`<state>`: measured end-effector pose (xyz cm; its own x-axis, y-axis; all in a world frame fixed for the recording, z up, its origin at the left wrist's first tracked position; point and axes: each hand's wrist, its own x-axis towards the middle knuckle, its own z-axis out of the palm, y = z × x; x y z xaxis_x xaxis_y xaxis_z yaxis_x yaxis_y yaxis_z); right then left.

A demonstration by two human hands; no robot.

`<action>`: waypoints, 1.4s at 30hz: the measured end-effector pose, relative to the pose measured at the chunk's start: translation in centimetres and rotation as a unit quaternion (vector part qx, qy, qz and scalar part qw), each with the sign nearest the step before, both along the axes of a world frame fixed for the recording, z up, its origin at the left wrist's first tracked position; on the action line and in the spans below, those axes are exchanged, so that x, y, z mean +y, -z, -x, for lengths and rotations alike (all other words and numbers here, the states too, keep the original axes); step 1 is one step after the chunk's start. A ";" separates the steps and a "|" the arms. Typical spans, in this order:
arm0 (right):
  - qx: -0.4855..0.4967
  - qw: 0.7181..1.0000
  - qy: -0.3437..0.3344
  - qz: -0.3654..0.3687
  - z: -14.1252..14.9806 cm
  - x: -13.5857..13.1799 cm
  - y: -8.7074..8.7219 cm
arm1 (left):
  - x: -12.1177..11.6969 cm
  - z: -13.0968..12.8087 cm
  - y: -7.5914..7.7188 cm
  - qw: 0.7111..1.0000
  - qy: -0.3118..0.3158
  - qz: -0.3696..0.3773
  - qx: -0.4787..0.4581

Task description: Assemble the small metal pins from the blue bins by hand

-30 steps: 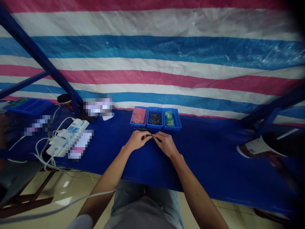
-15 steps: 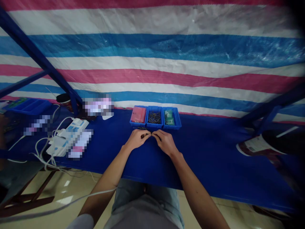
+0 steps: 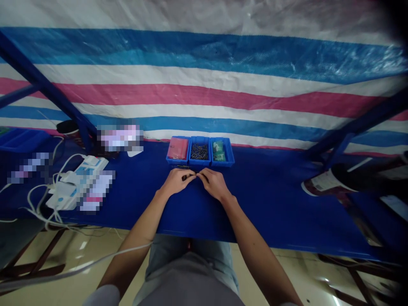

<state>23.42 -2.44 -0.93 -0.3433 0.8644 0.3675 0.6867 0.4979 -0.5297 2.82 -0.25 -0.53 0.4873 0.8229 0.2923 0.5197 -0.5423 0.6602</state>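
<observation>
Fingertip to fingertip, my left hand (image 3: 177, 181) and my right hand (image 3: 213, 182) meet low over the blue table, just in front of three small blue bins. Each is closed in a pinch. Whatever lies between the fingertips is too small and too covered to name. The left bin (image 3: 177, 162) holds a pink-red packet (image 3: 177, 148). Many thin, dark metal pieces (image 3: 199, 152), their kind unclear, fill the middle bin (image 3: 199, 162). Green-and-clear packets (image 3: 218, 151) lie in the right bin (image 3: 227, 163). A few thin pieces (image 3: 183, 166) rest by the left bin's front edge.
A white power strip (image 3: 78, 180) with tangled cables stands on the table (image 3: 267, 204) at left. A dark cup (image 3: 68, 127) is behind it; a paper cup (image 3: 328, 182) tilts in view at right. Blue frame bars and a striped tarp (image 3: 204, 93) border the back.
The view has swung slightly right and down, so the bins and table appear shifted left. My hands stay pinched together in front of the bins, fingertips a little closer.
</observation>
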 end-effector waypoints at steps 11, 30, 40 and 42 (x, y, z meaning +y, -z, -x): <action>0.045 0.999 -0.023 -0.010 -0.2 0.0 0.2 | 0.0 0.1 -0.1 1.000 -0.009 0.004 0.004; 0.068 0.997 -0.047 0.004 0.1 0.3 0.4 | 0.3 0.1 0.1 1.000 0.004 0.010 -0.006; 0.020 1.000 -0.015 0.015 0.5 0.2 0.4 | 0.2 0.1 0.0 1.000 0.002 0.014 -0.014; 0.006 1.000 -0.001 0.018 0.6 0.2 0.5 | 0.2 0.1 0.0 1.000 0.001 0.013 -0.018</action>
